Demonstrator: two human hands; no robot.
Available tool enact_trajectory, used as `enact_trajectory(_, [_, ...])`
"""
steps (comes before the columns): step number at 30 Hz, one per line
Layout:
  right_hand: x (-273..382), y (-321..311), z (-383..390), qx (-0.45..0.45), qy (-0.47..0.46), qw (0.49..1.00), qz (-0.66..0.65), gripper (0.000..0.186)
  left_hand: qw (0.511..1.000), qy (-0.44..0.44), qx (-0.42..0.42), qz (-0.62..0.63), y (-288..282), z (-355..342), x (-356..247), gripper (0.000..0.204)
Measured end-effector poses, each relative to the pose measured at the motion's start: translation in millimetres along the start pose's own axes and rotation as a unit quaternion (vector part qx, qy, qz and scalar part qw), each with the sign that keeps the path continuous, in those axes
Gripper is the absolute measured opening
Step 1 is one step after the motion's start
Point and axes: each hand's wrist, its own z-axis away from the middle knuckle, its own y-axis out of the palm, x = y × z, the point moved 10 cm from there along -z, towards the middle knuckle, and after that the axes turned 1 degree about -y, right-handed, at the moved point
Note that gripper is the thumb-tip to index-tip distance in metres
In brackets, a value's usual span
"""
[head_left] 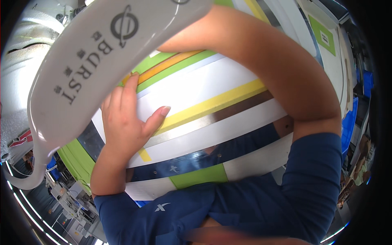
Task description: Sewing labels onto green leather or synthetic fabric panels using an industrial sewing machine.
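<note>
My left hand (124, 108) lies palm down on the work surface, thumb stretched out to the side and fingers extended. One of its fingertips touches the near end of an orange strip (171, 62), which runs along a green surface (155, 76). Other fingertips are partly covered by a glossy white machine head (81, 77) with dark markings. My right forearm (253, 45) bends across the far side and goes behind that machine head, so the fingers of my right hand are hidden. Beneath my left thumb begins a yellow strip (212, 104) laid across a white surface (200, 87).
A polished metal plate (204, 155) spans the front edge, close to my body. A green panel (77, 161) lies at the left. Past my right elbow are blue bins (349, 122), and a green card (322, 36) rests on a white surface at the far right.
</note>
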Motion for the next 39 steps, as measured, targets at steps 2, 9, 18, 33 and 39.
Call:
enact_trajectory(2, [-7.2, -10.5, 4.1, -0.137, -0.048, 0.987, -0.070, 0.036, 1.000, 0.003, -0.002, -0.006, -0.5, 0.2, -0.5, 0.078])
enact_trajectory(9, [-31.9, -11.2, 1.5, -0.097, 0.160, 0.928, -0.322, 0.028, 0.992, -0.016, 0.047, -0.117, -1.7, 6.5, -22.3, 0.085])
enact_trajectory(18, [0.0, -10.2, 4.5, -0.017, -0.023, 0.998, -0.057, 0.033, 0.998, 0.031, 0.040, 0.032, 13.8, -8.1, -65.8, 0.093])
enact_trajectory(33, [14.3, -28.3, -5.7, 0.060, -0.020, 0.997, -0.041, 0.015, 0.999, 0.051, 0.006, 0.000, 15.4, -6.1, -57.0, 0.087])
enact_trajectory(39, [11.6, -27.9, -3.3, 0.015, -0.001, 0.997, -0.070, 0.018, 0.998, 0.048, -0.012, 0.032, 16.7, -6.9, -57.2, 0.089])
